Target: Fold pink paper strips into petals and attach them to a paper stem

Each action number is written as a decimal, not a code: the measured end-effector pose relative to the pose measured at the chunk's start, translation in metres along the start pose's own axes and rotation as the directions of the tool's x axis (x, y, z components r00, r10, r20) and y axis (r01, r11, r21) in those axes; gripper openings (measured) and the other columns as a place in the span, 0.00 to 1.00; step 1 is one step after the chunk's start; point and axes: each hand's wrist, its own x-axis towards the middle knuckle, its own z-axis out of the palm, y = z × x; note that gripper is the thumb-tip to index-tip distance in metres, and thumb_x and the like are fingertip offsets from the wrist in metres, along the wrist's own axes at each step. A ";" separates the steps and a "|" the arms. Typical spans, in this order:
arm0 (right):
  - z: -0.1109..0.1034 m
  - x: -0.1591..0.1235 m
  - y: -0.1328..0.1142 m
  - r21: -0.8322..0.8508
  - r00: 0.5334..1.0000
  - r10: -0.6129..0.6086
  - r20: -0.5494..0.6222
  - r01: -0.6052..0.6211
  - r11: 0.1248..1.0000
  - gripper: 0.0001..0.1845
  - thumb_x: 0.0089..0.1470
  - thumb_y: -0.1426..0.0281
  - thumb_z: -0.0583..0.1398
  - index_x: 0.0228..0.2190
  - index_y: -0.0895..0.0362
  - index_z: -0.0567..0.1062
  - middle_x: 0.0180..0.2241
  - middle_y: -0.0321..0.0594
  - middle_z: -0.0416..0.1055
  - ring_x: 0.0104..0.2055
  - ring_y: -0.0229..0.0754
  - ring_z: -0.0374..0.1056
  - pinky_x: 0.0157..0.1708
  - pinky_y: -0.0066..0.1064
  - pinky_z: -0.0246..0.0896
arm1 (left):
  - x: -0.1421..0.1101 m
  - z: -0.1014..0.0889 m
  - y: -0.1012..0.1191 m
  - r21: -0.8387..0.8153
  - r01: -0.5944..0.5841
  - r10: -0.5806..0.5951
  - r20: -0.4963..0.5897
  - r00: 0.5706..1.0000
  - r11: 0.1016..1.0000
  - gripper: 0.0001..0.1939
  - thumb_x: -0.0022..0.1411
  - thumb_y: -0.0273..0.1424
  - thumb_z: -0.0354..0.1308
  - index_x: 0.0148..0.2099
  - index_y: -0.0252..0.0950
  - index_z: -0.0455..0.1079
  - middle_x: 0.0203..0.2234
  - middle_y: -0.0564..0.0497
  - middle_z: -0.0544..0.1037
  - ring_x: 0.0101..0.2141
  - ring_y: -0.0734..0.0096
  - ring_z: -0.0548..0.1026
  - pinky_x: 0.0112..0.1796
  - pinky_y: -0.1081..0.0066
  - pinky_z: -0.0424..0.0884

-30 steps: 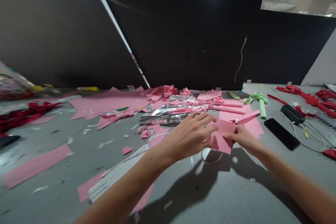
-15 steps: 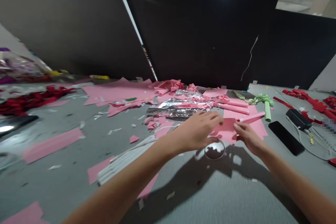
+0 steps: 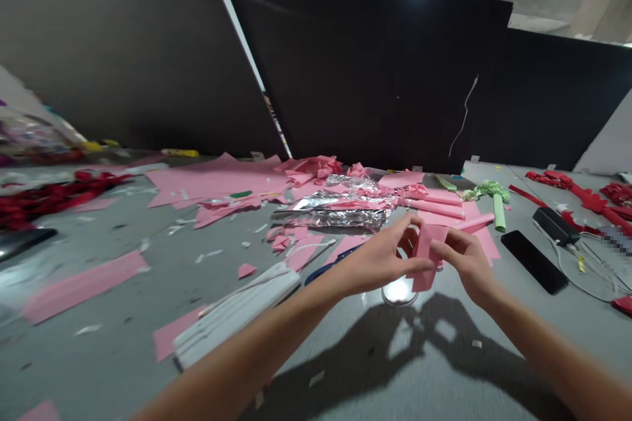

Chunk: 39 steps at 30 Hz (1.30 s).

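A small piece of pink paper (image 3: 430, 245), bent along its length, is held up above the grey table between my hands. My right hand (image 3: 467, 260) pinches its right side with thumb and fingers. From the left, my left hand (image 3: 382, 256) grips the paper's other edge, the thumb across its front and the fingers curved behind the top. Just under the paper lies a shiny round object (image 3: 399, 292), partly hidden; its kind is unclear. Beneath my left wrist, dark blue handles (image 3: 320, 271), perhaps of scissors, stick out.
A folded white face mask (image 3: 241, 306) lies left of my forearm. Crumpled silver foil (image 3: 340, 210) and rolled pink paper (image 3: 432, 207) are behind my hands. To the right are a black phone (image 3: 534, 262), a black charger (image 3: 555, 227) with cables and a green paper roll (image 3: 499, 214).
The pink paper has gone from lying flatter to standing bent between my hands. My left thumb and fingers have closed on it. The view has shifted slightly, uncovering the blue handles.
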 end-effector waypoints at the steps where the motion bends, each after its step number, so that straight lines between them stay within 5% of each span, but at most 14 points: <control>1: 0.002 -0.002 -0.005 0.000 1.000 -0.012 0.005 0.012 1.000 0.17 0.59 0.52 0.72 0.36 0.54 0.85 0.31 0.38 0.79 0.31 0.41 0.69 0.31 0.33 0.62 | -0.001 -0.001 0.004 0.001 -0.012 0.012 -0.011 1.000 1.000 0.16 0.65 0.38 0.68 0.49 0.36 0.71 0.36 0.50 0.80 0.35 0.66 0.77 0.37 0.67 0.72; 11: 0.015 -0.020 -0.036 -0.023 0.998 -0.037 0.043 0.038 0.999 0.15 0.62 0.55 0.69 0.39 0.54 0.86 0.38 0.44 0.84 0.39 0.49 0.80 0.41 0.40 0.76 | -0.010 -0.003 0.021 0.011 -0.131 0.132 -0.162 0.978 0.991 0.12 0.66 0.37 0.64 0.36 0.33 0.80 0.27 0.50 0.81 0.29 0.71 0.76 0.31 0.71 0.72; 39: 0.019 -0.028 -0.041 -0.104 0.996 -0.094 -0.010 0.093 0.990 0.13 0.65 0.56 0.68 0.38 0.52 0.86 0.38 0.44 0.84 0.40 0.49 0.79 0.40 0.40 0.76 | -0.015 -0.001 0.029 0.037 -0.181 0.185 -0.161 0.970 0.983 0.12 0.68 0.35 0.63 0.37 0.34 0.81 0.25 0.51 0.80 0.26 0.73 0.75 0.28 0.74 0.72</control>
